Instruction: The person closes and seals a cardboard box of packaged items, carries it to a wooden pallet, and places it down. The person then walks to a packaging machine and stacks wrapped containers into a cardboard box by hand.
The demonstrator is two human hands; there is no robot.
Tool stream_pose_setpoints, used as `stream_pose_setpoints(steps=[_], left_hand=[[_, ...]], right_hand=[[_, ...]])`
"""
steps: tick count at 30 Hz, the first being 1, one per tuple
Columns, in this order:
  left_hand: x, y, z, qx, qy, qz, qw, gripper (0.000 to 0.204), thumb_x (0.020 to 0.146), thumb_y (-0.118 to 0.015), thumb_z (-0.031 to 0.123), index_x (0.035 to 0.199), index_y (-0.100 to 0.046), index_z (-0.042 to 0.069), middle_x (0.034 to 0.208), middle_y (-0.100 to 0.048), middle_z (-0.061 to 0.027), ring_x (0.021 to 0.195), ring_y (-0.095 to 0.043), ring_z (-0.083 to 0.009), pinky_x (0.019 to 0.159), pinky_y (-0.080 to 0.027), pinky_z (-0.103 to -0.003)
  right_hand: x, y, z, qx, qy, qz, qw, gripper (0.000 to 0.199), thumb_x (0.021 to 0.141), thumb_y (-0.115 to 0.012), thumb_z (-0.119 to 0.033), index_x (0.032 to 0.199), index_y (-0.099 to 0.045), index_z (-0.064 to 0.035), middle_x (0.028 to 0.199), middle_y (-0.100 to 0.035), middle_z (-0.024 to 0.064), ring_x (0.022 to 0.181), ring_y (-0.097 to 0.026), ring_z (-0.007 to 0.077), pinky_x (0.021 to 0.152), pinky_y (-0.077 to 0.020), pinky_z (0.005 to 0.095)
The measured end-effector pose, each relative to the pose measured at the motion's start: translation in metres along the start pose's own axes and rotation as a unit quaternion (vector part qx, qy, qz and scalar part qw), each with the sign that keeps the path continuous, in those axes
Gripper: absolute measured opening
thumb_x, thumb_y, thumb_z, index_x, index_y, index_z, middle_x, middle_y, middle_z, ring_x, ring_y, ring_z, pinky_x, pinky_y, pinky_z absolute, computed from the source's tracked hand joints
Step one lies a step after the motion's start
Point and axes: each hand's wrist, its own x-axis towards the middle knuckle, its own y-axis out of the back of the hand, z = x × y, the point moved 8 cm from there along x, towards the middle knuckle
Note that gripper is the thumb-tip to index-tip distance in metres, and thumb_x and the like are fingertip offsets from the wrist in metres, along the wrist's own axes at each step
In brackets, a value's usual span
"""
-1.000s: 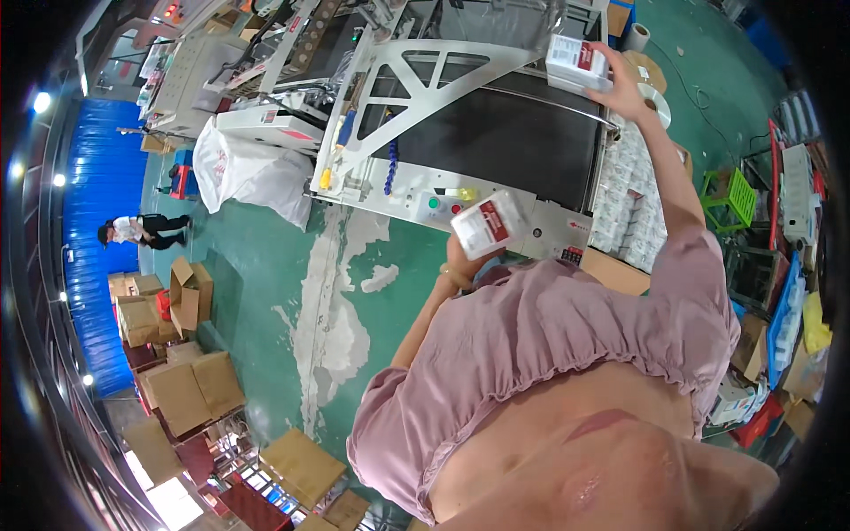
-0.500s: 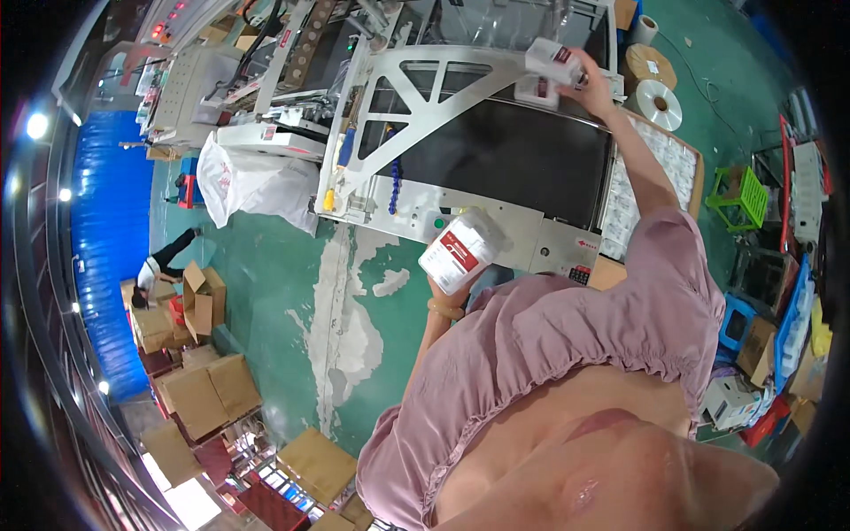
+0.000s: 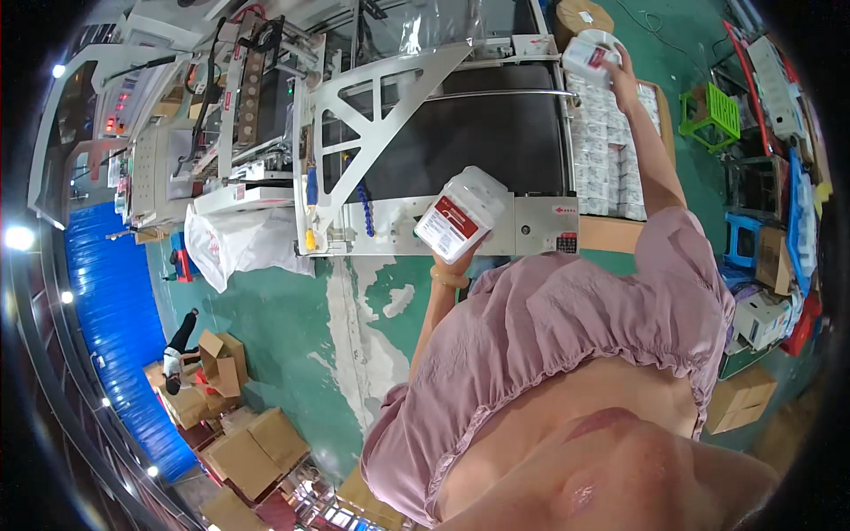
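Observation:
In front of my body, my left hand (image 3: 450, 266) grips a clear plastic-wrapped pack (image 3: 452, 226) with a red and white label. More clear packaging shows behind that label; how many packs are stacked there I cannot tell. My right arm reaches out to the far right, where my right hand (image 3: 622, 78) has its fingers round another labelled pack (image 3: 586, 58), slightly blurred. This second pack is over the far end of an open carton (image 3: 668, 124), in which several rows of similar packs (image 3: 611, 159) lie. My left fingers are mostly hidden beneath the pack.
A machine with a black conveyor belt (image 3: 496, 133) and a slotted metal bracket (image 3: 390, 97) stands ahead. A white sack (image 3: 239, 239) hangs at its left. A green plastic stool (image 3: 711, 115) stands at the right. Far left, a person (image 3: 177, 358) bends by cardboard boxes (image 3: 257, 451).
My right hand has carried its pack from above the belt's far end rightward to over the carton. The left hand still holds its pack near my body. The view has shifted rightward.

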Motion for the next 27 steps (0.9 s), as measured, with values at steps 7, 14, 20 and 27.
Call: stream_pose_setpoints(steps=[7, 14, 20, 27], left_hand=[[-0.015, -0.005, -0.022, 0.053, -0.015, 0.044, 0.998, 0.068, 0.068, -0.075, 0.027, 0.126, -0.043, 0.009, 0.121, -0.051, -0.0077, 0.113, -0.047, -0.0238, 0.098, -0.034, -0.036], [-0.044, 0.009, -0.010, 0.034, -0.022, 0.102, 0.994, 0.065, 0.062, -0.080, 0.013, 0.118, -0.048, 0.004, 0.112, -0.057, -0.0094, 0.101, -0.054, -0.0227, 0.086, -0.043, -0.034], [-0.054, 0.012, -0.008, -0.027, 0.014, 0.135, 0.990, 0.050, 0.066, -0.074, 0.012, 0.111, -0.055, 0.007, 0.111, -0.057, -0.0083, 0.104, -0.052, -0.0235, 0.089, -0.040, -0.036], [-0.019, 0.019, 0.059, 0.237, -0.115, 0.133, 0.956, 0.065, 0.063, -0.078, 0.017, 0.118, -0.048, 0.003, 0.107, -0.058, -0.0091, 0.098, -0.055, -0.0197, 0.085, -0.044, -0.031]], right_hand=[[0.023, 0.006, 0.075, -0.099, -0.100, 0.056, 0.988, 0.077, 0.055, -0.080, -0.031, 0.109, -0.041, 0.0060, 0.092, -0.054, 0.0108, 0.079, -0.051, 0.0159, 0.068, -0.0420, 0.0272], [0.044, -0.017, 0.115, -0.159, -0.050, 0.078, 0.983, 0.039, 0.060, -0.076, -0.024, 0.081, -0.064, 0.0064, 0.081, -0.063, 0.0149, 0.070, -0.059, 0.0179, 0.066, -0.0459, 0.0297], [0.036, -0.043, 0.108, -0.244, -0.069, -0.022, 0.967, 0.041, 0.062, -0.075, -0.032, 0.083, -0.065, 0.0018, 0.075, -0.063, 0.0089, 0.069, -0.057, 0.0162, 0.064, -0.0442, 0.0309], [-0.100, -0.161, -0.015, -0.152, 0.119, -0.392, 0.900, 0.033, 0.082, -0.064, -0.022, 0.108, -0.057, -0.0019, 0.086, -0.061, 0.0045, 0.075, -0.056, 0.0111, 0.069, -0.0454, 0.0249]])
